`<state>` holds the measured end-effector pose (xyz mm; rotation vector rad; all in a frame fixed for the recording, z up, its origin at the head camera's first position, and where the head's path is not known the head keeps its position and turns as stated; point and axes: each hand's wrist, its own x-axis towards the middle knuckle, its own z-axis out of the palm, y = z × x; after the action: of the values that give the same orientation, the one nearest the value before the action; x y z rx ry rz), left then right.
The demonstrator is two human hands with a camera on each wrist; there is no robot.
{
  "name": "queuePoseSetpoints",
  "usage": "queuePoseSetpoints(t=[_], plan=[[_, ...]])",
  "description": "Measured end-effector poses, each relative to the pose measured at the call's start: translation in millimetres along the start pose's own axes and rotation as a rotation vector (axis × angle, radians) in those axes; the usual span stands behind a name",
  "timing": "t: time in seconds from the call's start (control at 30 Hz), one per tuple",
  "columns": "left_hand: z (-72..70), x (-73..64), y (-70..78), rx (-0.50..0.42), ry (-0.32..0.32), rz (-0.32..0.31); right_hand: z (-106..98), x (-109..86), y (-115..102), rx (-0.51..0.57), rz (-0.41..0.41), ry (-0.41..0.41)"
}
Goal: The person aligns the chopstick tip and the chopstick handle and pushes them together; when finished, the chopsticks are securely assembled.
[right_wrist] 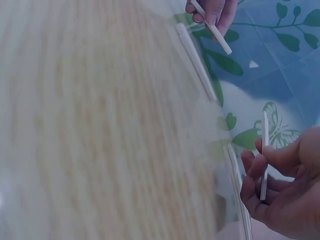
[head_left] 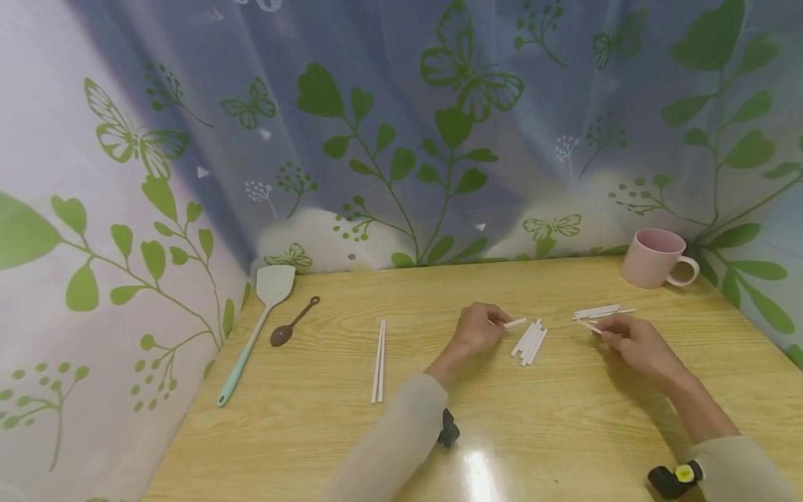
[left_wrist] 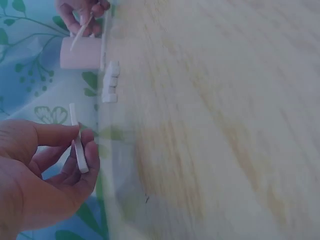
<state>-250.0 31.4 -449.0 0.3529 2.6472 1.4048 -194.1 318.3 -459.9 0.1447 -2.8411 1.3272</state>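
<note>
My left hand (head_left: 478, 328) pinches a short white stick (head_left: 516, 323) between thumb and fingers, just left of a pile of similar white sticks (head_left: 530, 343) on the table. The left wrist view shows that stick (left_wrist: 80, 155) slanting out of the fingers. On the right, my right hand (head_left: 640, 345) pinches another white stick (head_left: 588, 325), held upright in the right wrist view (right_wrist: 264, 150). Just behind it lies a second group of white sticks (head_left: 596, 312), side by side. Both held sticks appear raised off the tabletop.
A pink mug (head_left: 652, 259) stands at the back right corner. To the left lie two long white sticks (head_left: 379, 362) like chopsticks, a brown spoon (head_left: 282, 335) and a spatula (head_left: 241, 359) with a green handle. A patterned curtain (head_left: 389, 174) borders the wooden table (head_left: 301, 446).
</note>
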Motion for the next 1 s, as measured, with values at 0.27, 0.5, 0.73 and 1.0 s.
queuePoseSetpoints(t=[0.27, 0.5, 0.73, 1.0], plan=[[-12.7, -13.3, 8.3, -0.098, -0.064, 0.020, 3, 5.6, -15, 0.149, -0.109, -0.019], [-22.6, -22.1, 10.5, -0.166, -0.095, 0.050, 9, 7.8, -28, 0.184, -0.161, -0.036], [-36.5, -33.1, 9.1, -0.238, -0.085, 0.073, 12, 8.4, -43, 0.210, -0.089, -0.020], [-52.4, -47.3, 13.7, -0.259, -0.041, 0.143, 19, 10.1, -63, 0.314, -0.139, -0.004]])
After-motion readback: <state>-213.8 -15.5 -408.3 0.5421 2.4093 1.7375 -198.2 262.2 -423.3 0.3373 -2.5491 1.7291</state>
